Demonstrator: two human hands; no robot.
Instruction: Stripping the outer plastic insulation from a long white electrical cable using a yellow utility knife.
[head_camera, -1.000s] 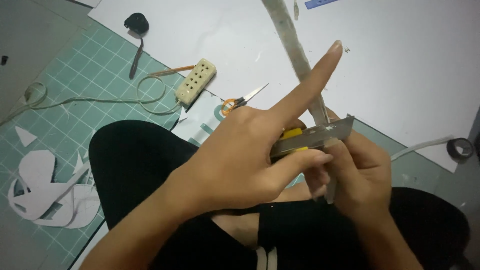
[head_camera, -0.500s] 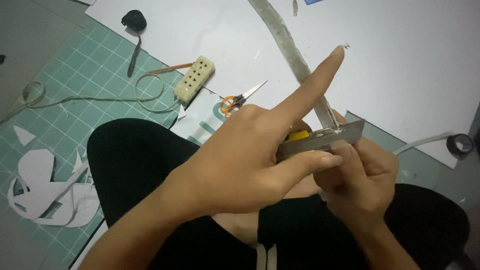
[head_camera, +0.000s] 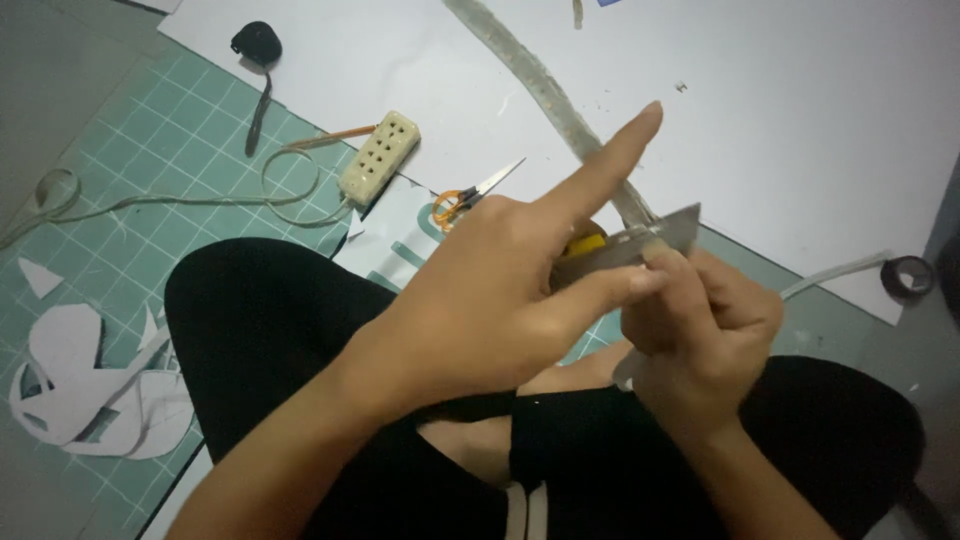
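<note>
Left hand over my lap, gripping utility knife, index finger straight out. Right hand just beside, pinching grey strip at blade. Beyond: orange scissors, power strip on cutting mat, white sheet.

The left hand grips a yellow utility knife, index finger stretched out, its blade laid against a long pale strip pinched by the right hand. Orange-handled scissors and a cream power strip lie at the white sheet's edge on the green cutting mat.
</note>
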